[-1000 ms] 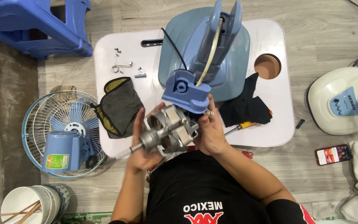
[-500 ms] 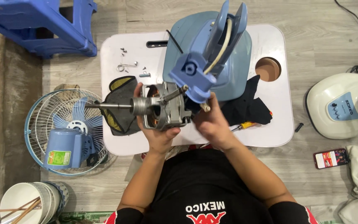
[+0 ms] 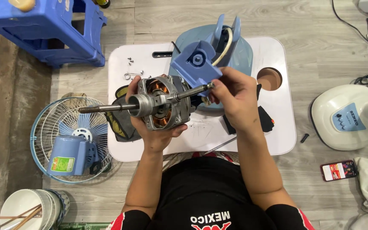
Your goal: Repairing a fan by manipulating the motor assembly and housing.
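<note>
Left hand (image 3: 154, 127) grips one fan motor (image 3: 163, 104) from below, held above the white table (image 3: 252, 140), right hand (image 3: 231, 98) pinches its rear shaft end (image 3: 196, 90) beside one blue fan stand (image 3: 211, 51), one wire guard (image 3: 64, 136) with blue housing and two blue stools (image 3: 43, 30) off left.

The motor (image 3: 162, 104) sits over the desk's (image 3: 277, 132) front-left part, the fan base (image 3: 218, 47) at its rear middle, screws (image 3: 133, 70) near the rear-left corner, a fan cage (image 3: 71, 138) on the floor beyond the left edge.
</note>
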